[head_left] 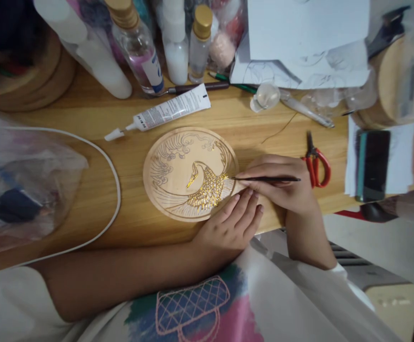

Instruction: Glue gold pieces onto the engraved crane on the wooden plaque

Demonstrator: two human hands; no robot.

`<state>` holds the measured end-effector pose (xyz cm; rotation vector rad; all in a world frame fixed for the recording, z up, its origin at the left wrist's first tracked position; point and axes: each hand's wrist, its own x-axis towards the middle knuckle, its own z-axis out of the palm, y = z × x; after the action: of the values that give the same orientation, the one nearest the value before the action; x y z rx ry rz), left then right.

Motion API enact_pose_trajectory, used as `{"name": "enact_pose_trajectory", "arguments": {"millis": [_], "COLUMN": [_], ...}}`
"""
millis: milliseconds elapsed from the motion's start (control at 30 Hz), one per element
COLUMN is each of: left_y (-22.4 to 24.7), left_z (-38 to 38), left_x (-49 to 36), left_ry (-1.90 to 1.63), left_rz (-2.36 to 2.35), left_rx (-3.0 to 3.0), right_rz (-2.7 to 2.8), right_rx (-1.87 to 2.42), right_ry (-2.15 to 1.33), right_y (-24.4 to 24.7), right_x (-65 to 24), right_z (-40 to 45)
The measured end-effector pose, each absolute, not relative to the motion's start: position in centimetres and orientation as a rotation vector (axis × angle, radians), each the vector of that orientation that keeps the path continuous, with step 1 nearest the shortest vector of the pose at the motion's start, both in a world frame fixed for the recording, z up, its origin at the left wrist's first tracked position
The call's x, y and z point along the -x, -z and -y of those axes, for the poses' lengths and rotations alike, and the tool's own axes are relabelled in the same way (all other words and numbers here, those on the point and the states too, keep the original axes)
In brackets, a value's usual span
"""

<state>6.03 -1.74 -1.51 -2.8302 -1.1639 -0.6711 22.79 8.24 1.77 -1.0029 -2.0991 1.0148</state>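
A round wooden plaque (pixel 178 171) lies on the table, bearing a crane design with raised gold wire on its neck and body feathers. Thin drawn lines mark the waves and outer wings. In my right hand (pixel 281 183) is a slim dark pointed tool (pixel 274 179), pinched between thumb and fingers. Its tip meets the gold feathers near the plaque's right side; whether it is tweezers or a brush I cannot make out. My left hand (pixel 233 221) rests at the plaque's lower right edge, fingers stretched out, its fingertips close beneath my right hand.
A white glue tube (pixel 173 109) with its nozzle cap lies behind the plaque. Red-handled cutters (pixel 315 164) and a phone (pixel 372 164) are to the right. Bottles (pixel 139 57) and papers (pixel 306 38) line the back. A white cable (pixel 116 180) curves beside a plastic bag (pixel 24 190).
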Motion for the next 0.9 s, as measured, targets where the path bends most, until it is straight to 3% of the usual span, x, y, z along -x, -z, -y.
{"name": "enact_pose_trajectory", "arguments": {"millis": [900], "left_y": [1.54], "left_z": [1.83], "left_x": [-6.07], "left_ry": [0.656], "left_rz": [1.171], "left_rx": [2.837], "right_rz": [2.076], "right_rx": [1.037], "right_ry": [-1.018], "right_y": [-2.04], "right_x": [-22.49], "right_z": [-8.15]}}
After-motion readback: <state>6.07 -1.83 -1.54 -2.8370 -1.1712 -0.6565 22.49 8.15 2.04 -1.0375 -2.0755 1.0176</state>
